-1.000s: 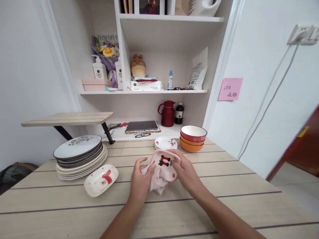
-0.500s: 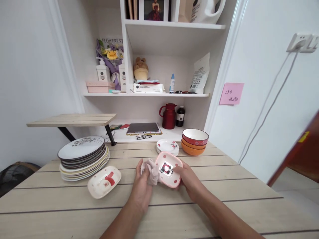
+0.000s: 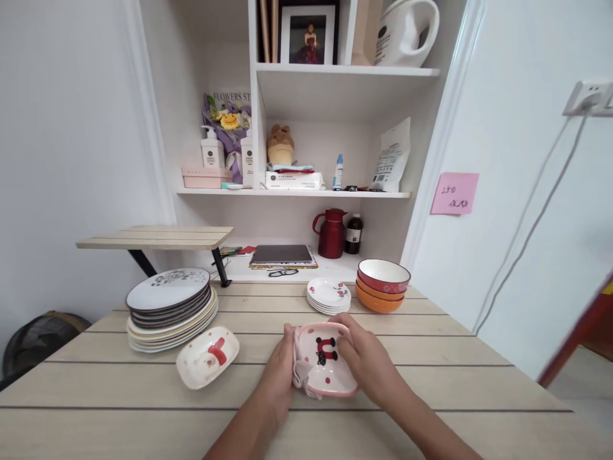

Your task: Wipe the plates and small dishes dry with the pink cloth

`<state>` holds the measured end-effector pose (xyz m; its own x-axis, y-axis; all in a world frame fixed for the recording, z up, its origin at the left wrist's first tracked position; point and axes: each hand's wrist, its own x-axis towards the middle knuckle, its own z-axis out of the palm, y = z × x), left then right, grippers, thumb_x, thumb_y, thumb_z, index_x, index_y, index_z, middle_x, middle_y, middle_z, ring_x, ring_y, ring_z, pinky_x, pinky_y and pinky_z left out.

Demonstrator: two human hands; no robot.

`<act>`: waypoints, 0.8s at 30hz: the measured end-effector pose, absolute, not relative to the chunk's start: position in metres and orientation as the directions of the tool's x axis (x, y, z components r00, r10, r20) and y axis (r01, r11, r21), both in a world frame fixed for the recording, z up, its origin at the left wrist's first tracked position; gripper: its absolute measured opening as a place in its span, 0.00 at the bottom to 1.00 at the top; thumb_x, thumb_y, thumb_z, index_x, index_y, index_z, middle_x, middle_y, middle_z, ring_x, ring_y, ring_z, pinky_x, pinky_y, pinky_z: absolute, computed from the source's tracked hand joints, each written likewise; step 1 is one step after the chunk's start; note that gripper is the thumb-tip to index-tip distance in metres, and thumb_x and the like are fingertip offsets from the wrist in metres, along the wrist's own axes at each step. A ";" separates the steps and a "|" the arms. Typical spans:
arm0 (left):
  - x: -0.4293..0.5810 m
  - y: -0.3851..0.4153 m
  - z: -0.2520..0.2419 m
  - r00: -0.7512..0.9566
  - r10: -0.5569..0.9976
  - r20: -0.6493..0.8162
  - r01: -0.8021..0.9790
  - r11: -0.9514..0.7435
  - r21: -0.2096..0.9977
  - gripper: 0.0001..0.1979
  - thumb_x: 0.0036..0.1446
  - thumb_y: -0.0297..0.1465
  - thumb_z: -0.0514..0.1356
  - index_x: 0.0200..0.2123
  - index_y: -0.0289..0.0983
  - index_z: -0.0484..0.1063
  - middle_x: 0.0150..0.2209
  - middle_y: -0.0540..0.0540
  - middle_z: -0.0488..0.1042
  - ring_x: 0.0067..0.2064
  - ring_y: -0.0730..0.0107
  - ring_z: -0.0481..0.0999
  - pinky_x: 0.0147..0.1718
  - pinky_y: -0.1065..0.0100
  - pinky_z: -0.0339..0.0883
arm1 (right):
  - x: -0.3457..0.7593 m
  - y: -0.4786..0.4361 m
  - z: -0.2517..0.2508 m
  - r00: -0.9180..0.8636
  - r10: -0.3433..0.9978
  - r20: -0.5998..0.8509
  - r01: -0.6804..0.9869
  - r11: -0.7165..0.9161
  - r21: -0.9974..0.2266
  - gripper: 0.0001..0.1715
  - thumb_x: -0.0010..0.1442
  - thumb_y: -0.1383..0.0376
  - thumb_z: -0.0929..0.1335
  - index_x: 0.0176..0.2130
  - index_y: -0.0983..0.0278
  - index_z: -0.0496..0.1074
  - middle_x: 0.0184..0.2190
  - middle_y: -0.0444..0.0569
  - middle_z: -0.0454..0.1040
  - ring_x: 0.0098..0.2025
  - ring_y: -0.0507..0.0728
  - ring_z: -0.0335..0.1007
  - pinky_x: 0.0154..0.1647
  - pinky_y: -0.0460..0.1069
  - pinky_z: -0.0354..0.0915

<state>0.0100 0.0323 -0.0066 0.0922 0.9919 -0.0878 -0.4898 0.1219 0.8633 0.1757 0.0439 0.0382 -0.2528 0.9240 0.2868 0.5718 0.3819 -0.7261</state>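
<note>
A small pink-rimmed dish [image 3: 323, 364] with red dots and a black-and-red figure is held level just above the wooden table [image 3: 431, 383]. My right hand [image 3: 366, 364] grips its right rim, fingers curled over the edge. My left hand [image 3: 280, 370] presses a pale pink cloth [image 3: 297, 358] against the dish's left side; most of the cloth is hidden under the dish. A similar white dish [image 3: 207, 356] with a red mark lies to the left.
A tall stack of plates [image 3: 168, 308] stands at the left. Small white plates [image 3: 328, 295] and stacked red and orange bowls [image 3: 382, 284] sit behind the dish. Shelves with a red jug [image 3: 329, 232], a laptop [image 3: 281, 254] and bottles are at the back.
The dish has gone from tilted up to nearly level and lower, nearer me. The cloth shifted from below the dish to its left rim. The view tilted upward.
</note>
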 end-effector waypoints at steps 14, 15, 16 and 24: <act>0.019 0.029 0.003 -0.058 0.991 0.120 -0.075 -0.124 0.989 0.18 0.48 0.43 0.64 0.37 0.35 0.76 0.35 0.43 0.78 0.37 0.61 0.76 0.39 0.65 0.69 | 0.173 0.041 0.034 -0.240 0.920 0.310 0.793 0.370 -0.485 0.22 0.58 0.70 0.58 0.50 0.56 0.65 0.23 0.43 0.73 0.26 0.56 0.67 0.26 0.47 0.49; 0.020 0.030 0.001 -0.083 0.991 0.108 -0.095 -0.115 0.989 0.18 0.47 0.42 0.65 0.37 0.35 0.76 0.36 0.42 0.79 0.38 0.60 0.77 0.39 0.65 0.69 | 0.172 0.041 0.032 -0.230 0.917 0.325 0.774 0.375 -0.511 0.23 0.58 0.69 0.59 0.52 0.56 0.64 0.24 0.43 0.74 0.27 0.57 0.68 0.27 0.47 0.50; 0.020 0.031 -0.001 -0.108 0.991 0.079 -0.139 -0.093 0.986 0.20 0.47 0.42 0.65 0.39 0.35 0.76 0.37 0.42 0.79 0.39 0.60 0.77 0.40 0.64 0.69 | 0.171 0.042 0.031 -0.223 0.913 0.343 0.736 0.388 -0.555 0.25 0.58 0.69 0.60 0.55 0.55 0.62 0.28 0.44 0.75 0.28 0.57 0.69 0.28 0.47 0.53; 0.023 0.036 -0.012 -0.266 0.958 -0.109 -0.504 -0.042 0.863 0.25 0.47 0.42 0.66 0.46 0.35 0.72 0.40 0.40 0.79 0.37 0.62 0.79 0.35 0.66 0.72 | 0.152 0.041 0.019 -0.199 0.884 0.424 0.241 0.463 -0.853 0.26 0.57 0.64 0.63 0.55 0.59 0.61 0.53 0.50 0.68 0.51 0.59 0.67 0.49 0.53 0.64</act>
<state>0.0231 0.0358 -0.0123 -0.2658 0.9579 -0.1089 -0.5041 -0.0419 0.8626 0.1520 0.0408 0.0185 -0.1988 0.8836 0.4239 0.2408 0.4633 -0.8528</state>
